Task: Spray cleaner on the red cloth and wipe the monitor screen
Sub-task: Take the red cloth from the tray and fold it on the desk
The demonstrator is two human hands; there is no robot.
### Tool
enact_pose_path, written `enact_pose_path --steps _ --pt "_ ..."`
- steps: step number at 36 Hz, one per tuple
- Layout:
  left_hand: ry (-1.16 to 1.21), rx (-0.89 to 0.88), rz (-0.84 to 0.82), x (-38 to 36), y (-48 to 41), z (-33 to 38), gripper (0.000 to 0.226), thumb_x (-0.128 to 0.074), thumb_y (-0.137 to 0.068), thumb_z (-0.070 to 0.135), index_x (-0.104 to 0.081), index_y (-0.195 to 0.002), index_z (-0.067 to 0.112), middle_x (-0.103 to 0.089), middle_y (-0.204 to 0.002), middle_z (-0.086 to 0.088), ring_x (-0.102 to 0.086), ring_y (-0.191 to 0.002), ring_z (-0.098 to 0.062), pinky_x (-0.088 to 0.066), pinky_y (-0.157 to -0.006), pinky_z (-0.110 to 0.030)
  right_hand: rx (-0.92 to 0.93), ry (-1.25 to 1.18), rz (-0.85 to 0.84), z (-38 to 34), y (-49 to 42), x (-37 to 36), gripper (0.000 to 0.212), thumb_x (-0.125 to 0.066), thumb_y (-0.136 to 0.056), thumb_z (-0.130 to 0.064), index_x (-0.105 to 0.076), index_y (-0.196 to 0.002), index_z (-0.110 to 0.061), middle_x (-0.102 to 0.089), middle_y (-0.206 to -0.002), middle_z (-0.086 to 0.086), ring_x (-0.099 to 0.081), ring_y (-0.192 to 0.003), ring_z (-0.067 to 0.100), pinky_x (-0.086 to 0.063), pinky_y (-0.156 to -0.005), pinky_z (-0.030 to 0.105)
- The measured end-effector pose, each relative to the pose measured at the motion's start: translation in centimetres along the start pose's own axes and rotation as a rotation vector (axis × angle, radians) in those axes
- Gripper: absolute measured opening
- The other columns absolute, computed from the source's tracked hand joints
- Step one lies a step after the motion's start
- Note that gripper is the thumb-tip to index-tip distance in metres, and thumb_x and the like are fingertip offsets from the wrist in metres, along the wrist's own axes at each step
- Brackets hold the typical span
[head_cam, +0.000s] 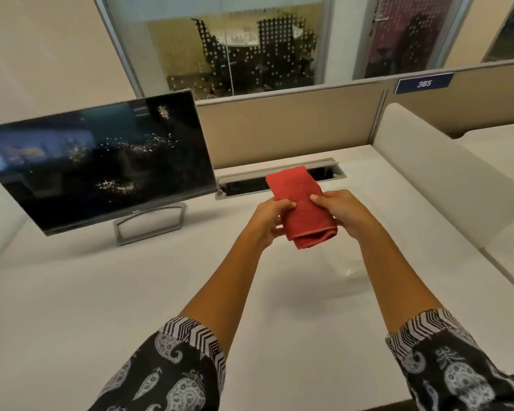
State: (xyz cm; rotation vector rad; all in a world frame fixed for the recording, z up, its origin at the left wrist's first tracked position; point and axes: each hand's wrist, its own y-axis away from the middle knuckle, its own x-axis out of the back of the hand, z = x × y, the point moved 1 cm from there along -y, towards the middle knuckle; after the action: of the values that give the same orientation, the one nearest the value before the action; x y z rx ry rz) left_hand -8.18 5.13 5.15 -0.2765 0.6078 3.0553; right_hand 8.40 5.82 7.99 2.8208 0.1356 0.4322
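Red cloth (303, 209), folded, is gripped at its sides by the left hand (267, 221) and right hand (341, 212) above the white desk (131, 292), the speckled Dell monitor screen (101, 161) well left of the left hand; no spray bottle is visible, and wiping apparently has not yet begun.

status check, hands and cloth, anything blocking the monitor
Left hand and right hand both grip the folded red cloth, held above the desk. Monitor off to the left, nothing in front of the screen. No spray bottle in view.
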Motion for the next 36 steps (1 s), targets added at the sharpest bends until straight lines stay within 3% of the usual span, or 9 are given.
enact_pose_path --steps 3,7,13,16,21,28,36 --pt "-0.002 0.043 0.032 3.7 0.9 -0.7 0.023 -0.066 -0.088 0.016 -0.056 -0.107 0.024 -0.063 -0.113 -0.003 -0.061 -0.106 -0.027 -0.055 -0.09 -0.046 -0.012 0.028 -0.039 0.0 0.1 -3.8 0.043 -0.059 -0.098 -0.034 -0.058 -0.133 -0.008 -0.066 -0.125 0.01 -0.064 -0.109 0.032 -0.054 -0.097 0.047" --pt "-0.015 0.112 0.079 7.7 1.8 -1.9 0.039 -0.067 -0.089 0.017 -0.049 -0.123 0.021 -0.06 -0.117 -0.003 -0.059 -0.108 -0.029 -0.054 -0.089 -0.047 -0.029 0.031 -0.058 0.9 0.3 -8.3 0.042 -0.058 -0.099 -0.034 -0.056 -0.134 -0.01 -0.064 -0.128 0.01 -0.064 -0.108 0.03 -0.054 -0.095 0.044" --pt "0.026 0.121 0.197 11.5 2.2 -4.5 0.036 -0.071 -0.087 0.015 -0.054 -0.119 0.015 -0.063 -0.118 -0.006 -0.062 -0.102 -0.026 -0.056 -0.081 -0.044 -0.097 -0.015 -0.061 3.2 0.1 -13.1 0.04 -0.061 -0.097 -0.028 -0.06 -0.13 -0.005 -0.066 -0.124 0.013 -0.065 -0.107 0.034 -0.054 -0.096 0.048" --pt "0.067 0.127 0.217 12.7 2.2 -5.7 0.042 -0.069 -0.087 0.009 -0.054 -0.126 0.009 -0.064 -0.12 -0.009 -0.063 -0.102 -0.027 -0.057 -0.077 -0.041 -0.111 -0.015 -0.034 4.2 -0.4 -14.5 0.036 -0.063 -0.096 -0.025 -0.064 -0.125 -0.003 -0.068 -0.119 0.015 -0.066 -0.103 0.033 -0.054 -0.095 0.048" --pt "0.048 0.164 0.222 14.4 1.7 -7.4 0.058 -0.062 -0.09 0.0 -0.039 -0.144 0.003 -0.057 -0.131 -0.017 -0.06 -0.112 -0.033 -0.055 -0.087 -0.048 -0.153 0.041 0.031 6.3 -1.4 -16.5 0.032 -0.064 -0.094 -0.024 -0.067 -0.119 -0.004 -0.069 -0.115 0.015 -0.066 -0.101 0.032 -0.054 -0.094 0.048" --pt "-0.119 0.221 0.164 14.8 1.5 -9.2 0.067 -0.056 -0.09 -0.009 -0.035 -0.148 0.016 -0.055 -0.135 -0.013 -0.059 -0.115 -0.033 -0.058 -0.082 -0.049 -0.197 0.258 0.083 9.0 -2.1 -17.6 0.044 -0.062 -0.095 -0.032 -0.06 -0.131 -0.008 -0.065 -0.127 0.013 -0.062 -0.113 0.033 -0.048 -0.101 0.045" --pt "-0.372 0.226 0.157 14.5 1.0 -11.3 0.078 -0.067 -0.085 -0.003 -0.032 -0.151 0.02 -0.047 -0.141 -0.009 -0.055 -0.119 -0.033 -0.058 -0.081 -0.052 -0.169 0.532 0.124 10.6 -1.8 -18.2 0.036 -0.056 -0.099 -0.033 -0.065 -0.12 -0.005 -0.068 -0.117 0.015 -0.064 -0.106 0.034 -0.048 -0.084 0.036"
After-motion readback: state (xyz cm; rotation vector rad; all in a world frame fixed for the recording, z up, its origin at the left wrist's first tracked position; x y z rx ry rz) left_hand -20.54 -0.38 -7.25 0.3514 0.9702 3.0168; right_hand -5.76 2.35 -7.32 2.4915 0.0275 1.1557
